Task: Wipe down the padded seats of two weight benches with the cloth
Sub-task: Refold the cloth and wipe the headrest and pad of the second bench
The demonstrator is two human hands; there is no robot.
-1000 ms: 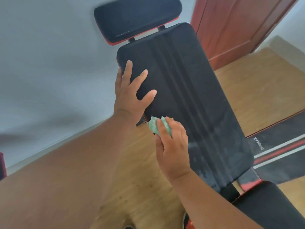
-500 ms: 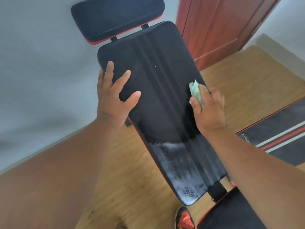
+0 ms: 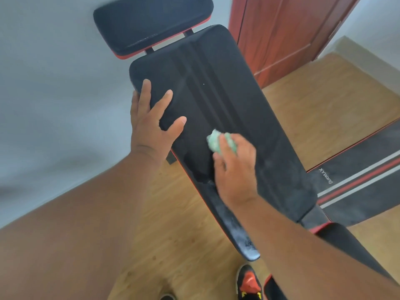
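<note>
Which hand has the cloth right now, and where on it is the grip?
The right hand holds the green cloth bunched under its fingers, one end poking out. The left hand holds nothing, resting flat on the bench pad.

A green cloth (image 3: 218, 142) is pressed onto the black padded seat (image 3: 227, 118) by the right hand (image 3: 234, 167). The seat's edge is braced by the left hand (image 3: 151, 124), fingers spread.

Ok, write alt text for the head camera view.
A right hand presses a crumpled green cloth onto a long black padded bench pad, while the left hand rests flat near the pad's left edge. Dusty grey streaks mark the pad's near end; a wooden floor lies beneath.
</note>
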